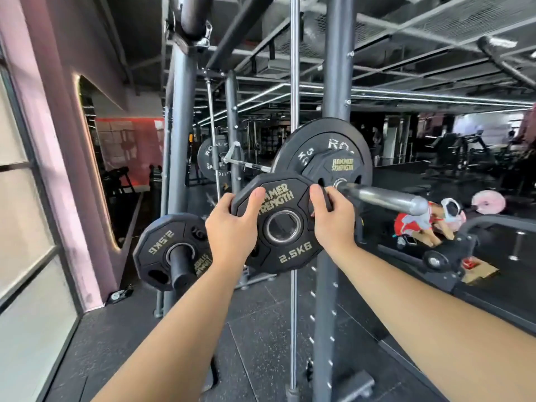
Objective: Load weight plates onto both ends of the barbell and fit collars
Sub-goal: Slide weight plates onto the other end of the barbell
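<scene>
Both hands grip a black 2.5KG plate by its rim. The left hand takes the left edge with its thumb across the face, and the right hand takes the right edge with fingers curled behind. The plate is held upright in the air, just below and left of the barbell sleeve, and its hole is not yet lined up with the sleeve's free end.

On this near end 2 plates are already on: a large Rogue plate and a smaller Hammer Strength plate outside it. At the far end 1 far Rogue plate shows; whether a smaller one sits beside it I cannot tell. A spare plate, also marked 2.5KG, rests on a storage peg low on the rack.

By my reading, loading is roughly halfway. The held plate has yet to slide on, and the far end probably needs matching. No collar shows on either sleeve, so both collars remain to be fitted.
</scene>
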